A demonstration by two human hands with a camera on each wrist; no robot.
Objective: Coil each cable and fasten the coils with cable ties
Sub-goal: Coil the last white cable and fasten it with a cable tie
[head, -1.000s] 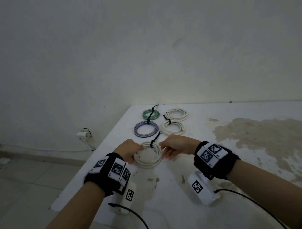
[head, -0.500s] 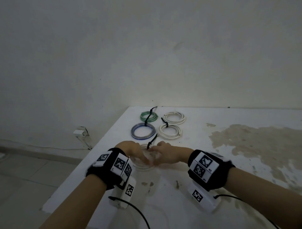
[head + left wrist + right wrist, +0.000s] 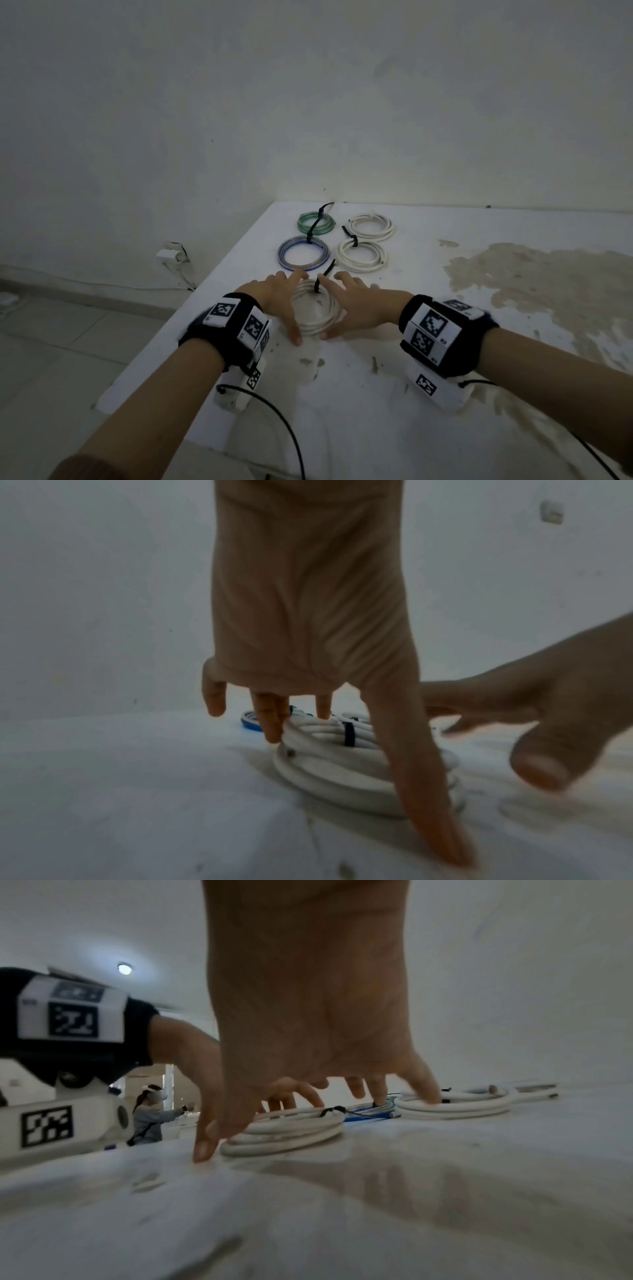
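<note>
A white cable coil lies flat on the white table, bound by a black cable tie whose tail sticks up at the far side. My left hand flanks the coil's left side and my right hand its right side. Both have straight, spread fingers. In the left wrist view the left fingertips touch the coil. In the right wrist view the right thumb tip meets the table beside the coil. Neither hand grips anything.
Beyond the hands lie tied coils: a green one, a blue one and two white ones. The table's left edge drops to a tiled floor. A wall stands behind. Another person stands far off.
Both hands were curled at the coil's tie; now they have let go and spread their fingers on either side of the coil lying on the table.
</note>
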